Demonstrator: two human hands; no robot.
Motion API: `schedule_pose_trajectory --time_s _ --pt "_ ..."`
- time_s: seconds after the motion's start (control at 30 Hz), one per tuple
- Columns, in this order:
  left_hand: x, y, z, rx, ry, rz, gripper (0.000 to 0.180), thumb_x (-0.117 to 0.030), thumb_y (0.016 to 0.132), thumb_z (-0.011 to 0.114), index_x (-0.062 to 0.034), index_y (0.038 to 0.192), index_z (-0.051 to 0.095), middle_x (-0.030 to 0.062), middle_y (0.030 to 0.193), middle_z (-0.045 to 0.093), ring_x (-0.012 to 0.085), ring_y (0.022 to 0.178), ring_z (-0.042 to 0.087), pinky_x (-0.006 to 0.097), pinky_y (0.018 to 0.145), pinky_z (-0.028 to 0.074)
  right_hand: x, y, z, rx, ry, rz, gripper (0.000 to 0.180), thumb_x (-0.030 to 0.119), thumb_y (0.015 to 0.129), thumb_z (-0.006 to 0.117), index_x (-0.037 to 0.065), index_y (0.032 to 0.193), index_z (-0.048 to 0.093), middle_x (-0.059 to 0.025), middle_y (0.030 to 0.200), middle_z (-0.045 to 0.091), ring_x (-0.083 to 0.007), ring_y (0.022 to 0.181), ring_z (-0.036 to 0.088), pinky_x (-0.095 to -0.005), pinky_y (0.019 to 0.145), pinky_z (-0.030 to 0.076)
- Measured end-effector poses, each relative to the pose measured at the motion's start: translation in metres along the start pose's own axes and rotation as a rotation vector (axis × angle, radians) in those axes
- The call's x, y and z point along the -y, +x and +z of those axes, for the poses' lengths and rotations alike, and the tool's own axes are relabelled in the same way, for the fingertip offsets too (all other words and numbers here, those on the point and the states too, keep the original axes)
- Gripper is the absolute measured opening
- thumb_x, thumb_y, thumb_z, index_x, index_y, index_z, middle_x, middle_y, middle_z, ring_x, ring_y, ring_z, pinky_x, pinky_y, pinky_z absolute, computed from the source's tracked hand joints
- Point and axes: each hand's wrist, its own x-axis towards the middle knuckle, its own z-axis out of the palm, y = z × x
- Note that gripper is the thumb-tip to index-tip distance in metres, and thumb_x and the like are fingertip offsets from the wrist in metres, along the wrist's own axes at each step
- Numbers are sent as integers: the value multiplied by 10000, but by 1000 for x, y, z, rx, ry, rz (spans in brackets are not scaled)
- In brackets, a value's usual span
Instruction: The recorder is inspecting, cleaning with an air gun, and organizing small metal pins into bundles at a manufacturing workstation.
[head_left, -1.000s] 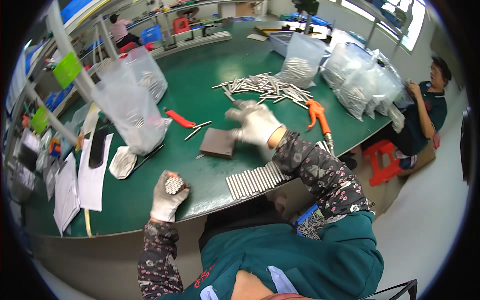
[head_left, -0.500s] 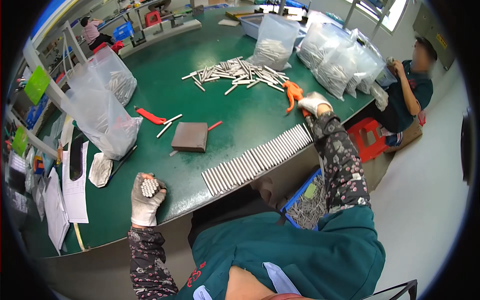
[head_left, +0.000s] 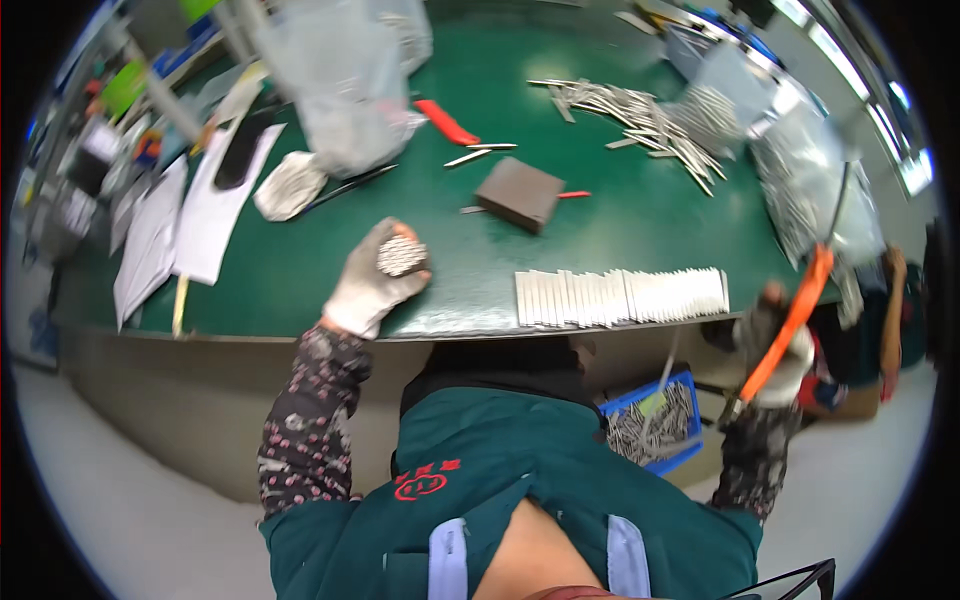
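My gloved left hand is closed round a bundle of short metal rods, their ends facing up, above the table's near edge. Off the table's right end, my gloved right hand is wrapped round an orange air gun; both are smeared by motion. Between the hands, a tight row of metal rods lies side by side along the near edge.
Behind the row sits a brown block. A red-handled cutter and loose rods lie beyond. A rod pile and filled plastic bags occupy the far right. A blue crate of rods stands below the edge. Another person sits at right.
My right hand has lifted the orange air gun off the table and drawn it back past the right end. My left hand keeps the rod bundle. The view has turned.
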Motion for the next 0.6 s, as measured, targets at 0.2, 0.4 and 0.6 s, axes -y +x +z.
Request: schedule_pose_trajectory --time_s 0.2,0.4,0.6 --pt "7 -7 -4 -5 -35 0 411 120 654 655 -70 964 463 5 817 552 85 772 537 207 719 445 -54 -44 55 81 206 464 238 144 714 681 -71 795 620 -76 614 554 -140 451 461 -243 410 350" --pt "2 -10 -2 -4 13 -35 371 94 662 677 -68 936 486 -24 810 531 56 786 518 196 715 441 -48 -35 56 257 -355 790 307 77 703 657 -32 958 526 -103 711 582 -200 606 553 -302 566 445" --pt "3 -1 0 24 104 -14 366 73 666 685 -67 945 495 -30 809 527 55 774 508 198 707 437 -2 -16 82 126 -947 340 533 86 720 606 -16 1198 395 -112 809 611 -211 725 603 -293 677 480"
